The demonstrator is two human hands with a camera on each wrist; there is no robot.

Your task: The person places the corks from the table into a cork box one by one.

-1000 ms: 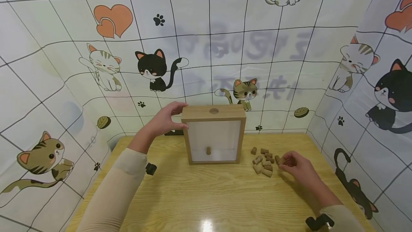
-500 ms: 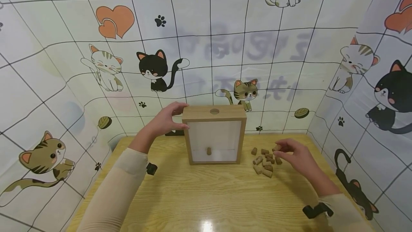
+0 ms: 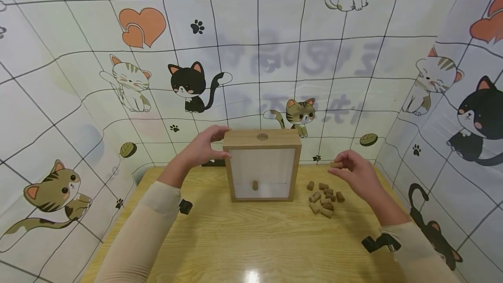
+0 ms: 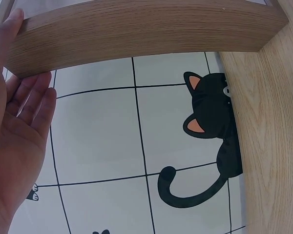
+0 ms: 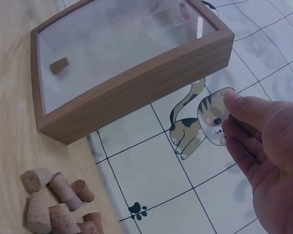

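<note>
A shallow wooden box [image 3: 241, 139] with a clear front and a round hole [image 3: 262, 137] in its top stands upright on the table. One cork [image 3: 255, 185] is inside, near the bottom. My left hand [image 3: 201, 147] grips the box's upper left corner, thumb at the front edge and fingers behind. To the right of the box, my right hand [image 3: 356, 176] is raised above the table, pinching a cork [image 3: 335, 165] between thumb and fingers. In the right wrist view the fingers [image 5: 241, 151] mostly hide that cork. Several loose corks [image 3: 315, 196] lie below this hand.
The wood-grain table [image 3: 235, 239] ends at a white sheet [image 3: 235, 77] printed with a grid and cartoon cats. The sheet rises behind the box and along both sides. Dark wrist cameras [image 3: 381, 243] sit on both sleeves.
My right hand has picked up a cork from beside the pile and lifted it up and away from the table. The left hand has kept its grip on the box.
</note>
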